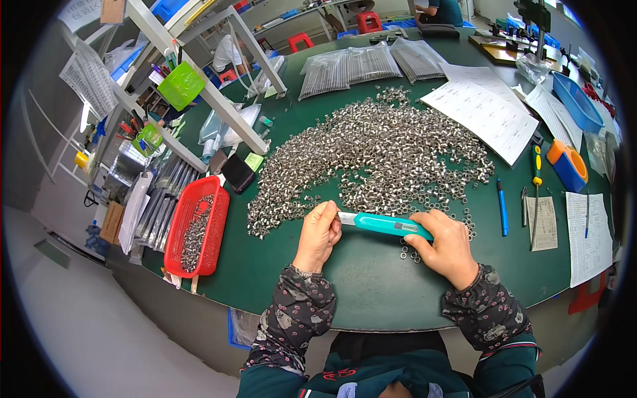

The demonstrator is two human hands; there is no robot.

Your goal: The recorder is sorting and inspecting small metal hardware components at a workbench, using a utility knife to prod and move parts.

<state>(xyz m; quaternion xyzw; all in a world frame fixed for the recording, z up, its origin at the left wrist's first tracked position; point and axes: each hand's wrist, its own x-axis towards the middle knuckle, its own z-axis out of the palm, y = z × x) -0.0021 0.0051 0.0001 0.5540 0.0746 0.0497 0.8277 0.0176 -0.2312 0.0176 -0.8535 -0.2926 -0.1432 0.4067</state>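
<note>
1. At the far left edge of the green work table [371,292] sits a red plastic mesh basket [199,229], partly filled with small silvery metal parts.
2. Just right of it lie a small black box [237,172] and a pale green note pad [254,161].
3. The left hand [318,233] is curled shut, its fingertips pinching the bare metal blade end of a teal plastic utility knife [385,225], held level just above the table.
4. The right hand [448,245] wraps closed over the knife's handle end. It looks as if the blade is being set or adjusted; any next move calls for a careful grip clear of the edge.
5. Behind the knife spreads a wide heap of small silvery metal rings [391,152].
6. Beyond the heap lie clear plastic bags of metal rods [368,66].
7. Right of those lie white printed sheets [484,109].
8. Further right stands an orange-and-blue tape dispenser [567,164].
</note>
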